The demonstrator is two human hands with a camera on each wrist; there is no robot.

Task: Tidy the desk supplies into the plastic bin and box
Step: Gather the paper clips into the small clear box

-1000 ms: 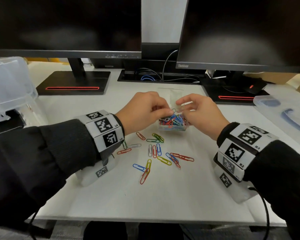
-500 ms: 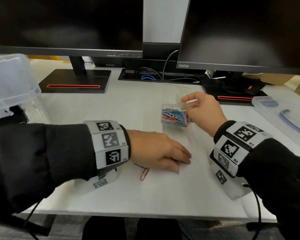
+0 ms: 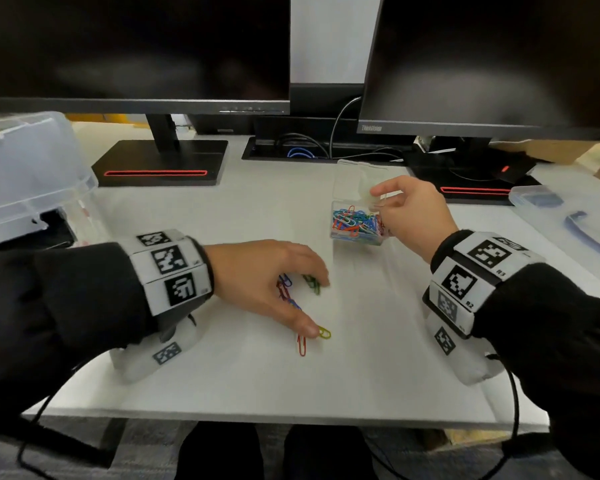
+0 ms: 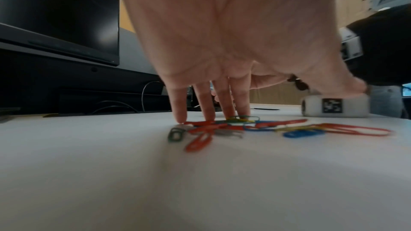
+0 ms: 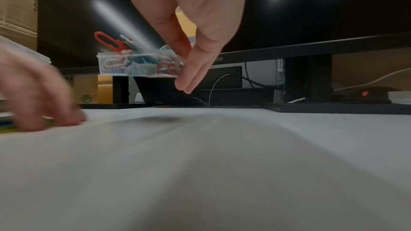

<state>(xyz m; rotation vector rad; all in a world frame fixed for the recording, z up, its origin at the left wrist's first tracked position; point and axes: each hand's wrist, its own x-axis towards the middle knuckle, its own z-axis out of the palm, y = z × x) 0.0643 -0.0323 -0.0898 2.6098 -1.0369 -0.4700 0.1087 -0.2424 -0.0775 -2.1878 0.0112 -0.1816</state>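
Observation:
Several coloured paper clips (image 3: 302, 344) lie bunched on the white desk (image 3: 378, 358) under my left hand (image 3: 317, 304). Its spread fingers (image 4: 206, 110) touch the clips (image 4: 244, 126) from above, and the thumb rests by a yellow clip (image 3: 324, 333). My right hand (image 3: 381, 207) pinches the right side of a small clear box (image 3: 354, 223) full of clips. The box's lid (image 3: 359, 181) stands open. In the right wrist view the box (image 5: 138, 66) hangs a little above the desk between thumb and fingers (image 5: 186, 69).
A large clear plastic bin (image 3: 32, 174) stands at the left edge. A clear lid with a blue handle (image 3: 568, 223) lies at the right. Two monitors on black stands (image 3: 160, 161) and a cable tray (image 3: 309, 150) line the back. The desk's front edge (image 3: 291, 420) is near.
My left hand left the box, came down on the scattered clips and raked them into a tight bunch. My right hand kept hold of the box.

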